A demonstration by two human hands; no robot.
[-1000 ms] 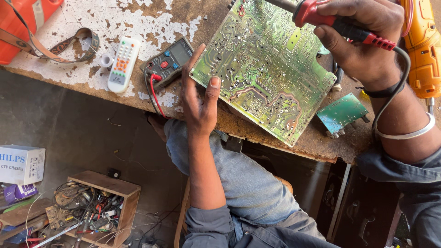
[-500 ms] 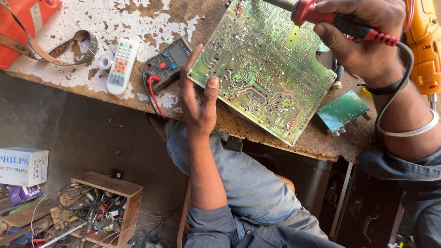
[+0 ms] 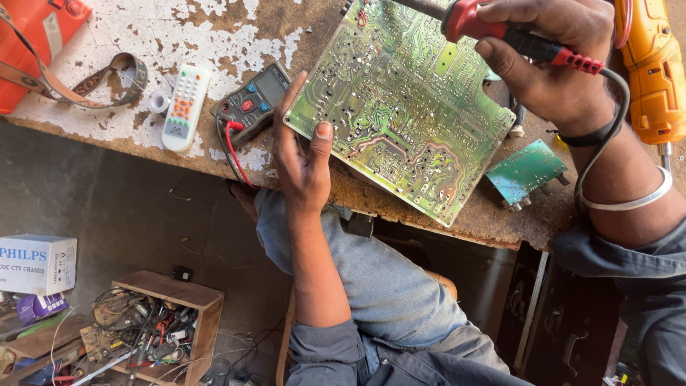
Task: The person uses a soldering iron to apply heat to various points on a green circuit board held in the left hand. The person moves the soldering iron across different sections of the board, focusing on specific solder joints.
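Big green circuit board (image 3: 400,107), solder side up, angled on bench; red-handled soldering iron (image 3: 500,32) above.

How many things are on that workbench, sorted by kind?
Circuit boards: 2, a large green board steadied by the left hand and a small teal board
Soldering iron in the right hand: 1
Multimeter: 1
Remote control: 1
Orange power tool: 1
Total: 6

- My one view is head-worn, looking steeply down past my own arms.
- It sits close over the workbench edge (image 3: 400,204), the floor visible below.
- No second view shares this scene.
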